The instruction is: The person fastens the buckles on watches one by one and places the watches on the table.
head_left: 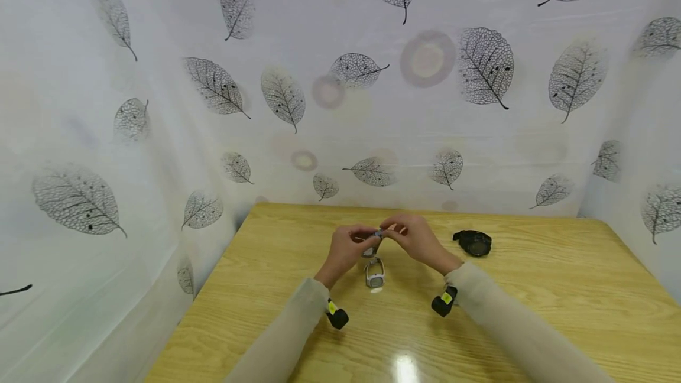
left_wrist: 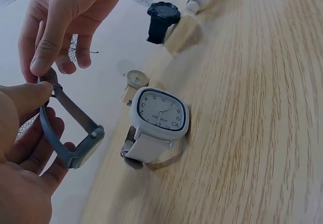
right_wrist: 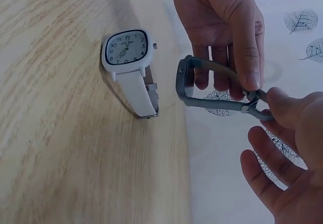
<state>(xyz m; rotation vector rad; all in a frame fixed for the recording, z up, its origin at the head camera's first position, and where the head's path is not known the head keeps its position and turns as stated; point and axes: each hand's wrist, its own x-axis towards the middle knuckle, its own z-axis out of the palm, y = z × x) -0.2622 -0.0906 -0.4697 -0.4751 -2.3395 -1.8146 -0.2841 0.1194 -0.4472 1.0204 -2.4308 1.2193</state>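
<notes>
A blue-grey wristwatch [left_wrist: 75, 156] hangs in the air between both hands, its strap looped and the buckle up by the fingers. My left hand [head_left: 346, 250] pinches the strap near the buckle, thumb on top. Facing it, my right hand [head_left: 417, 244] pinches the strap's end with thumb and forefinger, as the right wrist view shows the watch [right_wrist: 217, 104] most plainly. Below the hands a white wristwatch [head_left: 375, 282] rests on the table, its strap closed in a loop and its square dial [right_wrist: 128, 47] showing.
A black wristwatch [head_left: 473, 243] lies right of the hands on the wooden table [head_left: 532, 312]. Behind the white watch, a small round-dialled watch with a beige strap [left_wrist: 136, 77] shows in the left wrist view. A leaf-patterned curtain [head_left: 340, 123] hangs behind the table.
</notes>
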